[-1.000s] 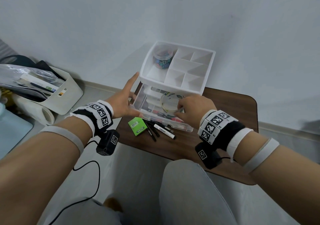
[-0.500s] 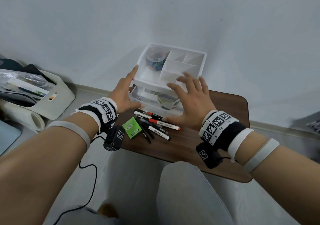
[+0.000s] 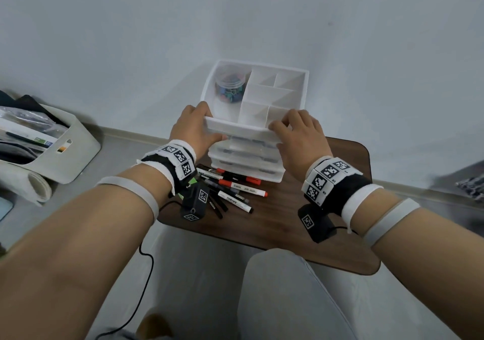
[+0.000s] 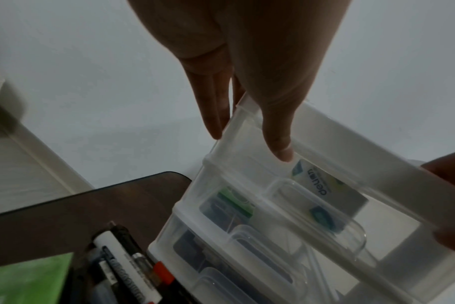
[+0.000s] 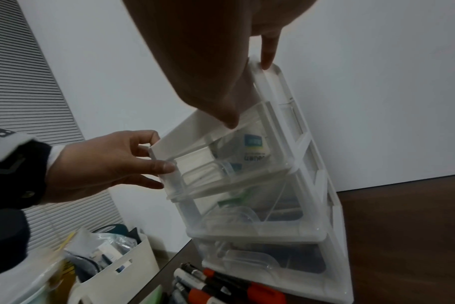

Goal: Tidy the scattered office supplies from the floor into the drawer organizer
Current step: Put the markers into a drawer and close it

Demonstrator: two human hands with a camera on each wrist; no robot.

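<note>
The drawer organizer (image 3: pixel 251 130) stands upright on the low wooden table (image 3: pixel 340 208) by the wall, its drawer fronts facing the person, and both the left hand (image 3: pixel 195 127) and the right hand (image 3: pixel 298 140) grip its top front corners. The drawers already hold some supplies and seem shut, but the markers (image 3: pixel 230 185), lying with their long axes mostly left to right across the table just in front, and a green box (image 4: pixel 26 277) are still outside, so I judge the tidying as partly done.

Green box (image 3: pixel 192 182) mostly hidden behind left wrist, storage bin (image 3: pixel 78 140) cut by frame edge, drawer contents blurred
</note>
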